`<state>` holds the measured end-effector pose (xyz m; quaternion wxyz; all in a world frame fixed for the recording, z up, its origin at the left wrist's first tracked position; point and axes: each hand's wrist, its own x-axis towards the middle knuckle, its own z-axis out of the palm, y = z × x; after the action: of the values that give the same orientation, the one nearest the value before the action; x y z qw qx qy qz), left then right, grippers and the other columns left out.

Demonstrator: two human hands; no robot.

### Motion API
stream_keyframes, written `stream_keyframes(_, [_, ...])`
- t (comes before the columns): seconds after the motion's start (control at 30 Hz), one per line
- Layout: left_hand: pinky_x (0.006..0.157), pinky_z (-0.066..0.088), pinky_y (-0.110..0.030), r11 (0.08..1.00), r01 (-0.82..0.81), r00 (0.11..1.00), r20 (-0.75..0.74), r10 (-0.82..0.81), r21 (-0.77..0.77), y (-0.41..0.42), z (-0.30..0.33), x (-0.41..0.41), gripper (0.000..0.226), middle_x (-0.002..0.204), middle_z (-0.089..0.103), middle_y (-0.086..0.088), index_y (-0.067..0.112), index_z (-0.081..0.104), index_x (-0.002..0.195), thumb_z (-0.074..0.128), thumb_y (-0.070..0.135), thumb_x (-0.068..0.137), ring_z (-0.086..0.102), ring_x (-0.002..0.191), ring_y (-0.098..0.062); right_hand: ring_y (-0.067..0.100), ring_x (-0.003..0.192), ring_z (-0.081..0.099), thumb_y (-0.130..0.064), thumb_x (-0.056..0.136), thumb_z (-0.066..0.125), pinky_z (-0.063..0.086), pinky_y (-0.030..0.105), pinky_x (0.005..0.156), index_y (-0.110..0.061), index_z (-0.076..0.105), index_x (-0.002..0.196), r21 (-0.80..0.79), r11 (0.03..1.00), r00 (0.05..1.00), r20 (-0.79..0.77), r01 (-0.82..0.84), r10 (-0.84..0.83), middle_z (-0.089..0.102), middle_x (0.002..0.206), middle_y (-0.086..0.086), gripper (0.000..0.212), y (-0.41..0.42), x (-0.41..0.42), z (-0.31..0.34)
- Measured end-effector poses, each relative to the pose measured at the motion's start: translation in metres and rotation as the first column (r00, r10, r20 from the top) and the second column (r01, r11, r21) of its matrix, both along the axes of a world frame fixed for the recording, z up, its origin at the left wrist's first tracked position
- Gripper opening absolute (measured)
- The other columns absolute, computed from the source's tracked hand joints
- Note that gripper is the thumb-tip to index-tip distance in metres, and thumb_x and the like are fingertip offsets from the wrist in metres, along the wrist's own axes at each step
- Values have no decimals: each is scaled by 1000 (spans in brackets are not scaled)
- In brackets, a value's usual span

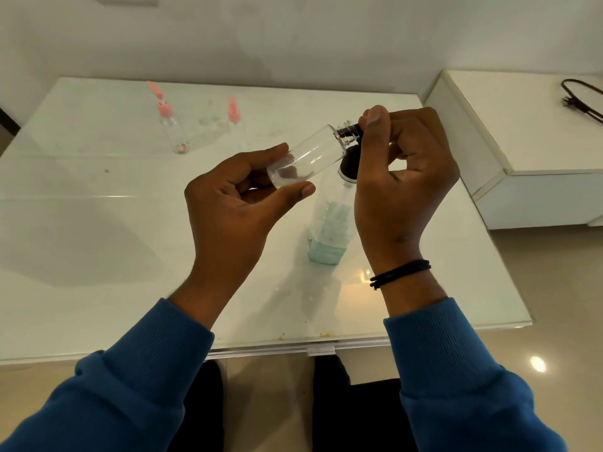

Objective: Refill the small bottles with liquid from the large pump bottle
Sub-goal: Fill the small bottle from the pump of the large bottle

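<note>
My left hand (243, 194) holds a small clear bottle (310, 154) by its base, tilted with its neck up and to the right. The fingers of my right hand (401, 177) pinch the black cap (350, 130) at that neck. Below and behind the small bottle stands the large pump bottle (329, 230) on the table, with pale teal liquid low inside and a black pump top partly hidden by my right hand. Two small clear bottles with pink pump tops, one (173, 125) at the far left and one (236, 125) beside it, stand on the table.
A white glossy table (98, 223) carries everything; its front edge is near my lap. A white cabinet (522, 141) stands to the right with a black cable (580, 99) on it. The wall is close behind the table.
</note>
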<state>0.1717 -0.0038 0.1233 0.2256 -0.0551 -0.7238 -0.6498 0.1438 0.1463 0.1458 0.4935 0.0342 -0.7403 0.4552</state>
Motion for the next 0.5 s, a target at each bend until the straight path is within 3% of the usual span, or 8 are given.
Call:
stream_keyframes(0.2, [84, 60, -24, 1000, -6, 1000, -10, 6, -21, 0, 0, -1, 45, 109, 75, -2, 4, 72, 118, 89, 14, 78, 75, 99, -12, 6, 67, 52, -10, 96, 65, 43, 25, 54, -4, 70, 73, 15, 1000, 1000, -2, 15, -15, 57, 74, -7, 25, -1, 1, 4])
stream_keyframes(0.33, [83, 60, -21, 1000, -2, 1000, 1, 2, -15, -1, 1, 1, 45, 108, 75, 2, 7, 72, 118, 89, 13, 77, 74, 99, -10, 8, 67, 53, -7, 97, 65, 45, 32, 54, -6, 69, 74, -12, 1000, 1000, 1, 0, 0, 56, 76, -8, 23, -2, 1, -2])
stream_keyframes(0.5, [84, 61, -25, 1000, 4, 1000, -1, -4, -6, 0, 1, 0, 46, 109, 75, 0, 6, 72, 118, 89, 12, 76, 74, 100, -11, 3, 67, 50, -9, 97, 65, 43, 25, 54, -5, 69, 72, 13, 1000, 1000, -3, 10, -9, 56, 74, -8, 25, 1, 0, 4])
